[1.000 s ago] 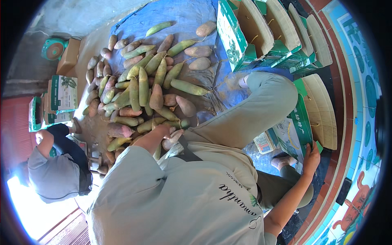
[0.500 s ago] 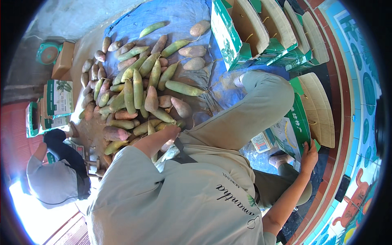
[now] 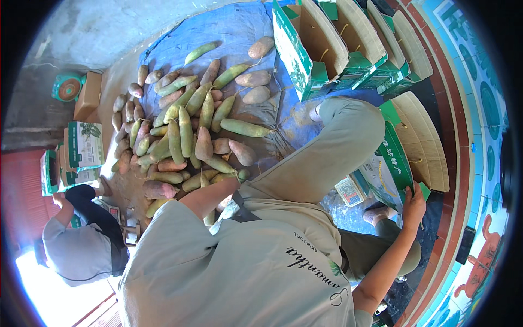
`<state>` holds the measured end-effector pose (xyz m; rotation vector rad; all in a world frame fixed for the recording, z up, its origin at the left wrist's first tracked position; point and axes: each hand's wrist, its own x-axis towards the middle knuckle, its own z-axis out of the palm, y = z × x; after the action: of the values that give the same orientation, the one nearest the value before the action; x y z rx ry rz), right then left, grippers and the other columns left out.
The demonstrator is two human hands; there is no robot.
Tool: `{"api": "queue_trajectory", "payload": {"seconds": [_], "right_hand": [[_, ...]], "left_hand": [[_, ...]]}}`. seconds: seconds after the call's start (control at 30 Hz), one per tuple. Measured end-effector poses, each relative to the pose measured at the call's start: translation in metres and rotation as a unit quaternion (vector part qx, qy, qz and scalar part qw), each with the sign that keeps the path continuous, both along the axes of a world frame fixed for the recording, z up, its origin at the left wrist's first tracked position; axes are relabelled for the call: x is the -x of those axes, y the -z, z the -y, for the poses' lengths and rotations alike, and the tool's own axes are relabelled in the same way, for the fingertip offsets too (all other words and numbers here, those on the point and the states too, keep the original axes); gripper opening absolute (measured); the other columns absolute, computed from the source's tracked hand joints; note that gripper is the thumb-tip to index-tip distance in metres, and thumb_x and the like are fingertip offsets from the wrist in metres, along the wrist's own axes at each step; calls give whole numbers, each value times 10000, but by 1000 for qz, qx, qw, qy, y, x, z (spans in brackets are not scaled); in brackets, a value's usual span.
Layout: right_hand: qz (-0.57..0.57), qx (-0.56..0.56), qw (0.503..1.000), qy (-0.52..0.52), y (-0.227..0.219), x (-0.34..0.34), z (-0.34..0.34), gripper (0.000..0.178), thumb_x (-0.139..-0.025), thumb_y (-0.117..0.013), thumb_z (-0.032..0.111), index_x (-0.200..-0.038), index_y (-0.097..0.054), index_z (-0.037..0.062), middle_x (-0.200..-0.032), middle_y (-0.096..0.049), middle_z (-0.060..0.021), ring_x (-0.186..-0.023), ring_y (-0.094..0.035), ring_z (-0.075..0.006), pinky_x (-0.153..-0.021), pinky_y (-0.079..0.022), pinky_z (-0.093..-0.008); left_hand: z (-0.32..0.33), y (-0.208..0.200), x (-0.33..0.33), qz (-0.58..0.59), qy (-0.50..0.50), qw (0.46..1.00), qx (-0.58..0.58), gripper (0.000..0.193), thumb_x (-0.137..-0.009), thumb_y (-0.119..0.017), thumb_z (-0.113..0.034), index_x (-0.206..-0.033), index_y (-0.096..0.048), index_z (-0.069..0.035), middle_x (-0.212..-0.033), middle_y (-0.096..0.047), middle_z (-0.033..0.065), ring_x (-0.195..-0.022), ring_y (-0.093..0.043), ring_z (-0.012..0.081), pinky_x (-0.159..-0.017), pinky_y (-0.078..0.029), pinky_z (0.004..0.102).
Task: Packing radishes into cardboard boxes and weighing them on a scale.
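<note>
A heap of long green and pinkish-brown roots lies on a blue tarp. My left arm reaches down to the near edge of the heap. My left hand is mostly hidden behind my grey shirt and arm, next to a small green root, so its grip does not show. My right hand is out to the right, with its fingers closed on the edge of a green and white cardboard box. My bent leg lies between the two hands.
Several open green cardboard boxes stand at the back right. Printed boxes and a round green object sit at the left. Another person in a grey shirt crouches at the lower left. A tiled ledge runs along the right.
My left hand has slipped further out of sight at the heap's near edge. My right hand stays on the box edge. The view has shifted slightly.
</note>
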<state>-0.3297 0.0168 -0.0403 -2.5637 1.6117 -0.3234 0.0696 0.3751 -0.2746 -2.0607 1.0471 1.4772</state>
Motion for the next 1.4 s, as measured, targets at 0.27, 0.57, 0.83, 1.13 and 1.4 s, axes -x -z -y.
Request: {"api": "queue_trajectory", "payload": {"seconds": [0.27,0.57,0.83,1.13,1.4], "right_hand": [[10,-1,1000,0,-6,-6,-7,175,-839,-556,104,-1009,-588,80,-886,-625,-159,-819,-602,-349,-685,-468,-402],[26,-22,999,-12,-12,-7,-13,147,-831,-563,95,-975,-583,77,-858,-619,-156,-805,-598,-352,-678,-462,-407],[10,-34,999,-12,-14,-6,-16,144,-818,-578,99,-956,-587,58,-873,-622,-149,-816,-595,-344,-694,-463,-403],[23,-37,999,-15,-15,-5,-19,140,-801,-587,95,-937,-595,62,-872,-623,-141,-809,-597,-331,-686,-465,-403],[6,-49,998,-24,-16,-7,-20,134,-793,-586,111,-921,-599,72,-866,-622,-142,-804,-596,-330,-684,-469,-402]], "left_hand": [[13,-33,3,-9,37,999,23,416,-659,-699,-265,-1015,-608,-70,-981,-641,139,-912,-619,301,-800,-481,373],[28,-21,-36,57,68,994,61,546,-613,-734,-334,-1050,-574,-48,-997,-634,152,-949,-602,316,-813,-476,380],[80,-95,-57,139,-134,942,275,616,-640,-722,-348,-1112,-501,-19,-995,-618,181,-951,-590,331,-813,-466,409],[152,-177,-71,202,-294,758,546,632,-664,-741,-328,-1130,-492,20,-1005,-595,213,-965,-571,336,-835,-444,379],[239,-298,-10,-112,-360,595,710,577,-751,-720,-185,-1183,-439,74,-1084,-556,139,-1006,-533,192,-906,-417,311]]}}
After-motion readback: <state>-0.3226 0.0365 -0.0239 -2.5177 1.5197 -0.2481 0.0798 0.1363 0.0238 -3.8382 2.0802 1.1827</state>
